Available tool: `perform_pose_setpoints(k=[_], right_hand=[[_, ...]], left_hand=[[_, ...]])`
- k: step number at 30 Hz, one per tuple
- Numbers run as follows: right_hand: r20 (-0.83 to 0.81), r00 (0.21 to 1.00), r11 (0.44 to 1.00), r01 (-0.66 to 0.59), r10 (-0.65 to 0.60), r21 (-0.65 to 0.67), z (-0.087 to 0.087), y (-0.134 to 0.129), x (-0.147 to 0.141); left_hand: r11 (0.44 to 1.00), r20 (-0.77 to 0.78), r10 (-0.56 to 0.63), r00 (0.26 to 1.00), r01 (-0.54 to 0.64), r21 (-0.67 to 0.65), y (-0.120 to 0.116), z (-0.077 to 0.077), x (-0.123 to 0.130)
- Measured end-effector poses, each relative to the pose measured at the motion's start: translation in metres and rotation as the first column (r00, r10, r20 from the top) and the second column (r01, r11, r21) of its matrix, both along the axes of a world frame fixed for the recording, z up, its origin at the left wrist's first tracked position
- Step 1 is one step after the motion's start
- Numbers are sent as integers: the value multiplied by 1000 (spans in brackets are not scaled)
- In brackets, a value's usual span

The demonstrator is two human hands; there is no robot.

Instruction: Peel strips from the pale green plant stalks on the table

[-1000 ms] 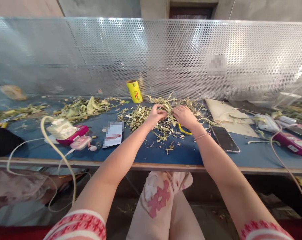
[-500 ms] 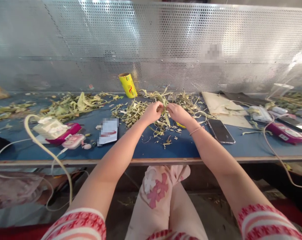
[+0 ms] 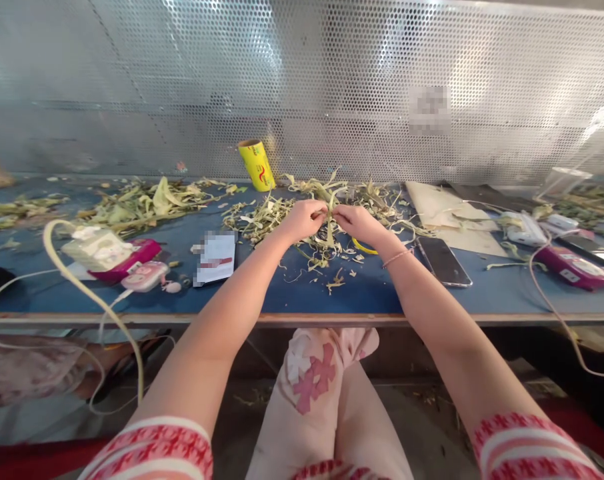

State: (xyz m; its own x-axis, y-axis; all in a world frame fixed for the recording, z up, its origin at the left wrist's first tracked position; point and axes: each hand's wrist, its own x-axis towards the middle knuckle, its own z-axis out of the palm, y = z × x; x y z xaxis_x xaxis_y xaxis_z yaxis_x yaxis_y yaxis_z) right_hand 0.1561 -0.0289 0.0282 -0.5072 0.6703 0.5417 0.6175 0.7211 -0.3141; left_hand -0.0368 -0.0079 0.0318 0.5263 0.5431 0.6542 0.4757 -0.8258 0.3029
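Note:
My left hand (image 3: 306,219) and my right hand (image 3: 356,221) meet over a heap of dried, pale green plant strips (image 3: 262,217) in the middle of the blue table. Between them, the fingers of both hands are pinched on a pale green leaf strip (image 3: 331,200). Its lower end hangs down between the hands. A yellow ring (image 3: 365,248) lies partly hidden just below my right hand. Small scraps (image 3: 336,283) are scattered nearer the table's front edge.
A yellow tube (image 3: 257,167) leans behind the heap. Phones lie left (image 3: 216,259) and right (image 3: 445,261) of my arms. More leaves (image 3: 149,205), a power strip (image 3: 117,257) and cables are at the left. Brown cardboard (image 3: 442,208) and a magenta device (image 3: 575,265) are at the right.
The fingertips of both hands stay close together on the leaf, with a slight shift of the wrists. More of the yellow ring shows below my right hand. The view has shifted slightly.

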Motion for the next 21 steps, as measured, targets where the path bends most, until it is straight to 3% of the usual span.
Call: perform_pose_setpoints(k=[11, 17, 21], right_hand=[[-17, 1000, 999, -10, 9, -47, 4, 1, 2], [-15, 999, 998, 32, -31, 49, -5, 8, 5], [-23, 1000, 994, 8, -5, 107, -6, 11, 10]], left_hand=[[999, 26, -45, 999, 45, 18, 2, 3, -1], [974, 116, 32, 993, -6, -224, 8, -6, -1], [878, 265, 59, 963, 76, -472, 13, -10, -2]])
